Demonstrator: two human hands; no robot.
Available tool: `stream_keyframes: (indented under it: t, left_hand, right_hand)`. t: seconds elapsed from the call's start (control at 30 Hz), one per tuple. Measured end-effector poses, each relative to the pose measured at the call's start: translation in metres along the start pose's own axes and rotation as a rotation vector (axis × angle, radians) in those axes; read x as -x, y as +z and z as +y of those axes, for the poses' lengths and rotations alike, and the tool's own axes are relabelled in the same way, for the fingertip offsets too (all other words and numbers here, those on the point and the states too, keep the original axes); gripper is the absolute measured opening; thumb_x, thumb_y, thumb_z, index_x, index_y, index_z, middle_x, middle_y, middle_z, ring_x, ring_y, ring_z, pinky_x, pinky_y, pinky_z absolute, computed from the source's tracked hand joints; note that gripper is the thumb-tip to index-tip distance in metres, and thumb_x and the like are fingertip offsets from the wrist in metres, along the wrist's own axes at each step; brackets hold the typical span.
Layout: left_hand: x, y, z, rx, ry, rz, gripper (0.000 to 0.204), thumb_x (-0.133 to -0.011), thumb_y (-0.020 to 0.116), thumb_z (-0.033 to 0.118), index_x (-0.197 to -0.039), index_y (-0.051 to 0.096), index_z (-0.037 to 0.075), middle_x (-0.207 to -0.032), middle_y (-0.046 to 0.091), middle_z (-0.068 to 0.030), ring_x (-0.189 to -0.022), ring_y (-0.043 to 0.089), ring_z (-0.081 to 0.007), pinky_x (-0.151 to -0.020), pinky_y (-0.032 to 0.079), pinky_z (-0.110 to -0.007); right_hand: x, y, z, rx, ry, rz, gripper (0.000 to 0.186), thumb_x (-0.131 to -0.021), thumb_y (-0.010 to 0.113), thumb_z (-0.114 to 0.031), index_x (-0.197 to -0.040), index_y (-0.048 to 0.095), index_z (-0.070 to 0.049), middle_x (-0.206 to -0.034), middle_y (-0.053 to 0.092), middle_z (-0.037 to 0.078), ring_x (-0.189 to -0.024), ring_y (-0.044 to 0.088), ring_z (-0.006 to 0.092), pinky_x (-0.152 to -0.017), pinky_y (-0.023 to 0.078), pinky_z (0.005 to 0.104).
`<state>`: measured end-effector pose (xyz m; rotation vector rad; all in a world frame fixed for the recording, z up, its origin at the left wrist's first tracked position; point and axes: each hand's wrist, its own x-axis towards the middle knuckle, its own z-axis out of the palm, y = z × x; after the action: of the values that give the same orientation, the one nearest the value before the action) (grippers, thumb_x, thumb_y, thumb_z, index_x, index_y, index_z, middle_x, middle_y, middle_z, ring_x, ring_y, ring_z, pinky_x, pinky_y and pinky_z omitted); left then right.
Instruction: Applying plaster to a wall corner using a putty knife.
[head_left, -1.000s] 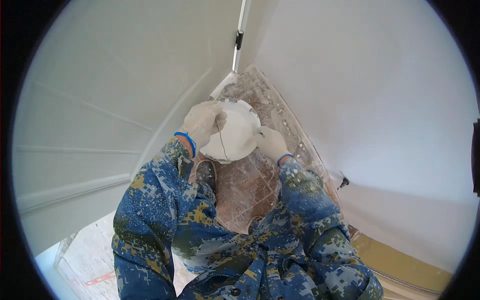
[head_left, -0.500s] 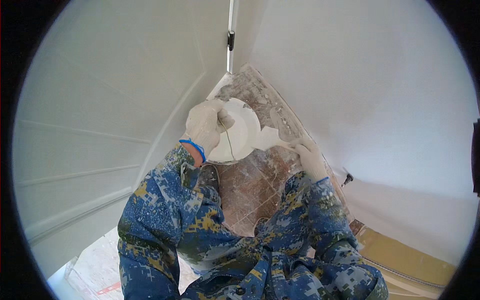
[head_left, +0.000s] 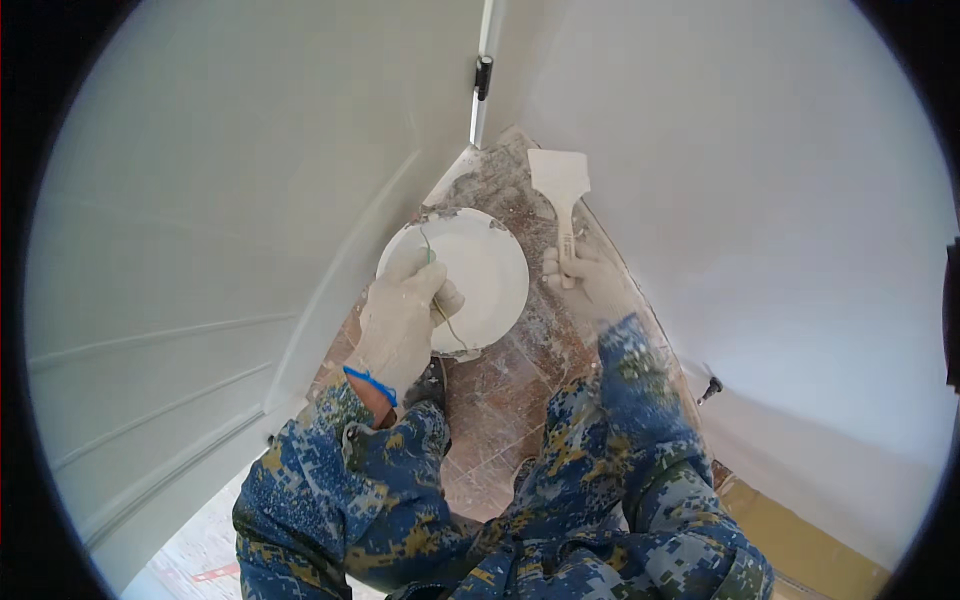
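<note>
A round bucket of white paint [head_left: 480,270] with a flaked, dirty rim hangs by its thin wire handle from my gloved left hand [head_left: 410,310], whose fingers are closed on the wire over the paint. My gloved right hand [head_left: 590,280] grips the handle of a wide, paint-covered brush [head_left: 559,172], its head pointing up and away from me, right of the bucket and near the right wall. My dark shoe [head_left: 429,378] shows partly below the bucket.
A white panelled door [head_left: 190,250] stands on my left, its hinge [head_left: 483,78] in the corner above. A white wall [head_left: 760,200] is on my right, with a small doorstop [head_left: 712,388] low on it. Between them lies a dirty tiled floor [head_left: 500,420]; a tan surface [head_left: 790,530] shows lower right.
My right hand has moved right from the bucket, and the brush has swung up from over the rim to point away from me. The bucket and left hand have shifted slightly down.
</note>
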<state>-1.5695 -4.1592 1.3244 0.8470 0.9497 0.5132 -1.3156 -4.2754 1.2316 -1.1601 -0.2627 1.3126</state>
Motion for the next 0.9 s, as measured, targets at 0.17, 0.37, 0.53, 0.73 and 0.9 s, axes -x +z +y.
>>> stream_keyframes:
  t: [0.17,0.37,0.53,0.73,0.9]
  left_hand:
    - [-0.028,-0.028,-0.011,-0.104,-0.019,0.016,0.035,-0.098,0.050,0.017,-0.121,0.054,-0.009,-0.083,0.056,-0.0060,-0.082,0.057,-0.0154,-0.087,0.052,-0.035]
    - [-0.058,-0.056,-0.036,-0.188,0.041,0.011,0.043,-0.098,0.053,0.019,-0.130,0.048,-0.010,-0.084,0.056,-0.0057,-0.084,0.058,-0.0148,-0.091,0.053,-0.038]
    - [-0.084,-0.057,-0.050,0.091,-0.078,0.049,0.043,-0.098,0.054,0.017,-0.132,0.047,-0.009,-0.084,0.056,-0.0052,-0.083,0.059,-0.0143,-0.092,0.053,-0.038]
    - [-0.086,-0.083,-0.054,0.013,-0.067,0.125,0.041,-0.098,0.052,0.013,-0.132,0.047,-0.010,-0.085,0.055,-0.0052,-0.083,0.058,-0.0143,-0.092,0.053,-0.037]
    - [-0.080,-0.076,-0.049,0.031,-0.058,0.097,0.042,-0.098,0.051,0.012,-0.132,0.046,-0.012,-0.085,0.057,-0.0063,-0.085,0.059,-0.0152,-0.091,0.054,-0.036]
  right_hand:
    - [-0.132,-0.031,0.083,0.463,-0.097,0.360,0.030,-0.093,0.051,-0.010,-0.122,0.051,-0.002,-0.091,0.063,0.015,-0.085,0.064,0.0254,-0.074,0.053,0.0391]
    - [-0.260,-0.051,0.122,1.170,-0.541,0.506,0.036,-0.089,0.050,-0.015,-0.123,0.053,-0.003,-0.110,0.061,0.030,-0.103,0.058,0.0483,-0.090,0.045,0.0541]
    - [-0.346,-0.119,0.110,1.074,-0.275,0.616,0.045,-0.096,0.052,-0.025,-0.132,0.054,0.000,-0.100,0.069,0.016,-0.097,0.063,0.0288,-0.084,0.047,0.0406]
    - [-0.222,-0.070,0.164,0.864,-0.327,0.520,0.042,-0.100,0.046,-0.026,-0.130,0.057,0.001,-0.122,0.061,0.024,-0.109,0.061,0.0329,-0.091,0.047,0.0397]
    - [-0.121,-0.048,0.150,0.028,-0.445,0.277,0.047,-0.102,0.042,-0.021,-0.142,0.044,0.004,-0.136,0.056,0.019,-0.119,0.055,0.0260,-0.100,0.040,0.0307]
